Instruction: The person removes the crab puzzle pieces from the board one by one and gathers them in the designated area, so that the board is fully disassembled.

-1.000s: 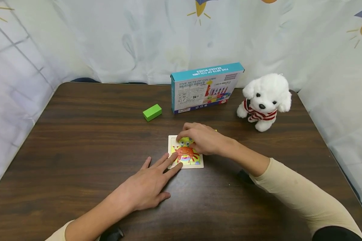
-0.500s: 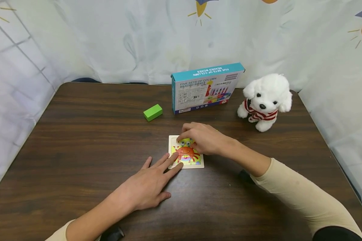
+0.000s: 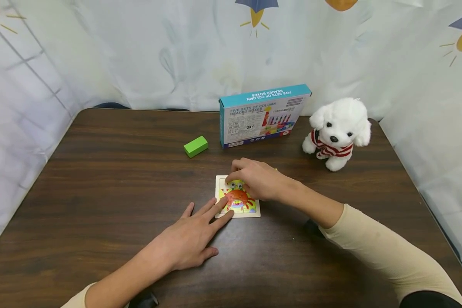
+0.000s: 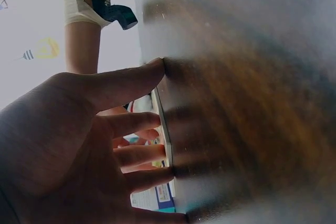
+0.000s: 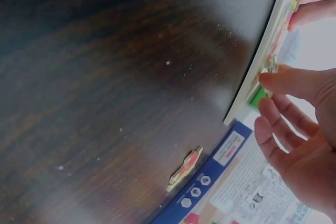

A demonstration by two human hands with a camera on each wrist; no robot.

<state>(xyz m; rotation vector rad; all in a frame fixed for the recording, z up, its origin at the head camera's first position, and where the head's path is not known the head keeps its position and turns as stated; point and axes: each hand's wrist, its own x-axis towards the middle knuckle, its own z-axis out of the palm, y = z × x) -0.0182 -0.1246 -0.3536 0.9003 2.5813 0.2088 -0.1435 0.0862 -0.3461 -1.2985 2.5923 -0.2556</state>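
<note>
Teal box (image 3: 262,114) behind reads "FIVE SETS OF COLUMN BEADED BOXES". Mid-counter (image 3: 100,179), the crab puzzle (image 3: 237,199) lies flat: left hand (image 3: 188,241), grip flat, fingers straight, presses its near-left corner; right hand (image 3: 259,179) curls fingertips onto its top pieces. Bare wood lies left.

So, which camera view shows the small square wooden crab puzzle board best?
The head view: the small square wooden crab puzzle board lies face up, its orange crab picture visible between both hands. The right wrist view shows the board only edge-on. The left wrist view shows just a thin edge behind the fingers.
</note>
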